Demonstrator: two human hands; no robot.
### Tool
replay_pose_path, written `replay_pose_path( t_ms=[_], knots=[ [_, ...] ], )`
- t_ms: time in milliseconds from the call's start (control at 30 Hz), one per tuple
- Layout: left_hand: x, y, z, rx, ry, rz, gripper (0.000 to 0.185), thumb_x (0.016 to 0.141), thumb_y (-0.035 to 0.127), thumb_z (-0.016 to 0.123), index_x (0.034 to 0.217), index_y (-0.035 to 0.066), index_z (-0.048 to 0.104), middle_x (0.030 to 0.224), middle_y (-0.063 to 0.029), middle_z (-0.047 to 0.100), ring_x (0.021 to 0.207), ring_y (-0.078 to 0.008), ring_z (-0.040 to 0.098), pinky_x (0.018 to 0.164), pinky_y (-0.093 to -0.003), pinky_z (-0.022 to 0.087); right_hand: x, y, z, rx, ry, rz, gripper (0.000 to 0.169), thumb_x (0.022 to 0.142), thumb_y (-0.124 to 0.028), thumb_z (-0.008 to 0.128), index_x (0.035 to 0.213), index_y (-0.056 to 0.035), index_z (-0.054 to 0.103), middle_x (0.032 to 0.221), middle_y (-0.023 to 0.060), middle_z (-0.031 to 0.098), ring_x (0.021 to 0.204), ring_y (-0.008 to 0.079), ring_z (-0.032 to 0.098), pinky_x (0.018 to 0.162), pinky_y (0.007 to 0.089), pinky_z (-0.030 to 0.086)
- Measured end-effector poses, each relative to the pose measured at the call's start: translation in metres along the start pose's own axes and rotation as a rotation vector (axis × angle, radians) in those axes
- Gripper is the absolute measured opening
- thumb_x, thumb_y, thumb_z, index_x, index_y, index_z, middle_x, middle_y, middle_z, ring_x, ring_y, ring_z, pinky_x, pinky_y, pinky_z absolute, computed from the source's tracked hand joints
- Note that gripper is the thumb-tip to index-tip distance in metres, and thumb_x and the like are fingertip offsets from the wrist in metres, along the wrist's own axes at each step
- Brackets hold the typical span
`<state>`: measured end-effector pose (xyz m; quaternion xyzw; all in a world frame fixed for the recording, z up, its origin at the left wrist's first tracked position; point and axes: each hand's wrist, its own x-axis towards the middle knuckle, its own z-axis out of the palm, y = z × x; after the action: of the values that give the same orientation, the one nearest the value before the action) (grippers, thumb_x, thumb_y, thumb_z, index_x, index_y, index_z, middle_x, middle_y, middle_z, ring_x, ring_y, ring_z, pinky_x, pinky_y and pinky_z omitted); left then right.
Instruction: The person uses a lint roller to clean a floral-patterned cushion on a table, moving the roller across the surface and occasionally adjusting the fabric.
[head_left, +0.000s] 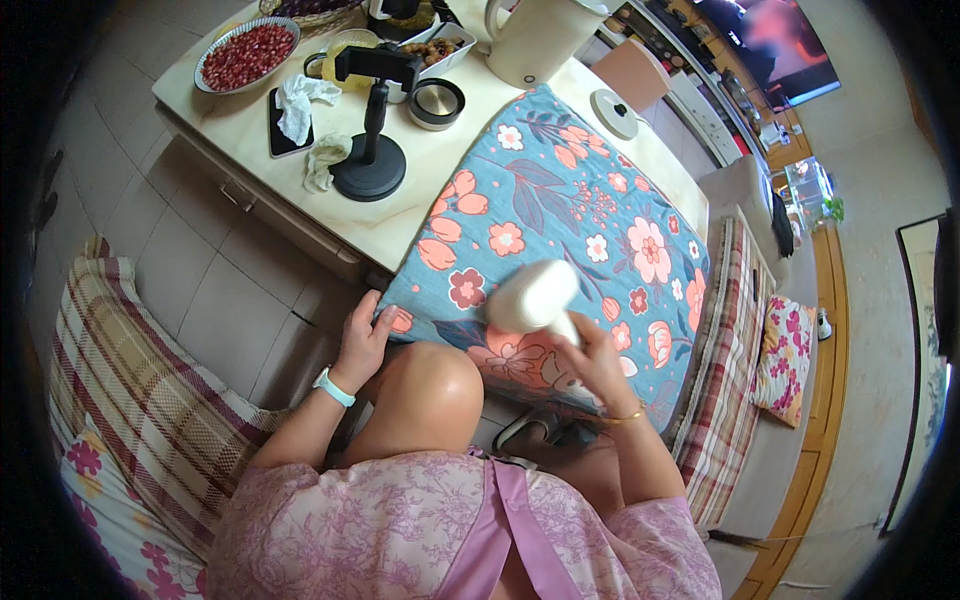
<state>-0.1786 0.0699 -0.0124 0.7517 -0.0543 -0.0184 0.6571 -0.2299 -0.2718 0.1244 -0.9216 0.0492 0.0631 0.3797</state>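
Observation:
A blue fabric piece with pink, white and maroon flowers (540, 217) lies over the table's near right part and hangs past its edge. My left hand (364, 341) pinches its left near corner between thumb and fingers, beside my bare knee. In my right hand (596, 360) is the handle of a white handheld appliance (536, 296), perhaps a garment steamer or lint remover; blur hides its details. Its rounded head is over the near middle of the cloth, and whether it touches the fabric I cannot tell.
On the marble-look table (300, 195) are a black phone stand (369, 169), a bowl of pomegranate seeds (247, 56), a phone (289, 139) with a crumpled tissue, a black-rimmed lid (436, 103), an electric kettle (536, 37) and a round lid (615, 114). Plaid-covered seating (727, 375) stands right.

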Motion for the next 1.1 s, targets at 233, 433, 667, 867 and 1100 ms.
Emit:
replay_pose_path(
  t_ms=[233, 433, 667, 867, 1100],
  knots=[
    [0.027, 0.044, -0.005, -0.432, -0.164, -0.193, 0.021, 0.105, 0.01, 0.056, 0.124, 0.001, 0.052, 0.098, -0.0081, 0.072, 0.079, -0.0125, 0.068, 0.076, -0.0265, 0.056, -0.074, 0.164, -0.127, -0.129, 0.458, 0.476, 0.04, 0.099, -0.034, 0.067, 0.117, 0.0013, 0.071, 0.087, 0.0053, 0.071, 0.076, 0.012, 0.062, 0.068, 0.0321, 0.05],
    [0.101, 0.094, 0.021, 0.18, -0.158, 0.057, 0.065, 0.094, 0.024, 0.072, 0.147, 0.002, 0.042, 0.1, -0.0221, 0.071, 0.087, -0.0328, 0.072, 0.082, -0.0429, 0.057, -0.136, 0.228, -0.149, -0.152, 0.733, 0.649, 0.054, 0.094, -0.047, 0.068, 0.098, 0.0065, 0.073, 0.083, 0.0161, 0.072, 0.076, 0.0223, 0.068, 0.071, 0.039, 0.052],
    [0.177, 0.078, 0.094, 0.468, -0.175, 0.354, 0.041, 0.089, 0.014, 0.067, 0.129, 0.005, 0.065, 0.115, -0.0219, 0.07, 0.107, -0.0407, 0.067, 0.095, -0.0459, 0.053, -0.121, 0.174, -0.089, -0.07, 0.756, 0.583, 0.051, 0.096, -0.042, 0.067, 0.117, 0.0036, 0.07, 0.099, 0.0211, 0.074, 0.093, 0.0304, 0.071, 0.083, 0.0422, 0.052],
    [0.216, 0.115, 0.078, 0.434, -0.079, 0.454, 0.032, 0.089, 0.004, 0.056, 0.115, 0.001, 0.073, 0.111, -0.0225, 0.073, 0.104, -0.0358, 0.071, 0.091, -0.0393, 0.054, -0.123, 0.161, -0.071, 0.048, 0.828, 0.484, 0.049, 0.096, -0.04, 0.069, 0.117, 0.0048, 0.069, 0.1, 0.0196, 0.074, 0.092, 0.0283, 0.069, 0.084, 0.0395, 0.051],
    [0.216, 0.122, 0.056, 0.584, 0.089, 0.502, 0.025, 0.096, 0.011, 0.06, 0.116, 0.001, 0.071, 0.118, -0.0215, 0.071, 0.113, -0.0381, 0.067, 0.096, -0.0417, 0.052, -0.12, 0.129, -0.061, 0.082, 0.718, 0.391, 0.049, 0.095, -0.041, 0.069, 0.12, 0.0004, 0.068, 0.102, 0.0261, 0.072, 0.094, 0.0412, 0.071, 0.082, 0.0462, 0.054]
  ],
)
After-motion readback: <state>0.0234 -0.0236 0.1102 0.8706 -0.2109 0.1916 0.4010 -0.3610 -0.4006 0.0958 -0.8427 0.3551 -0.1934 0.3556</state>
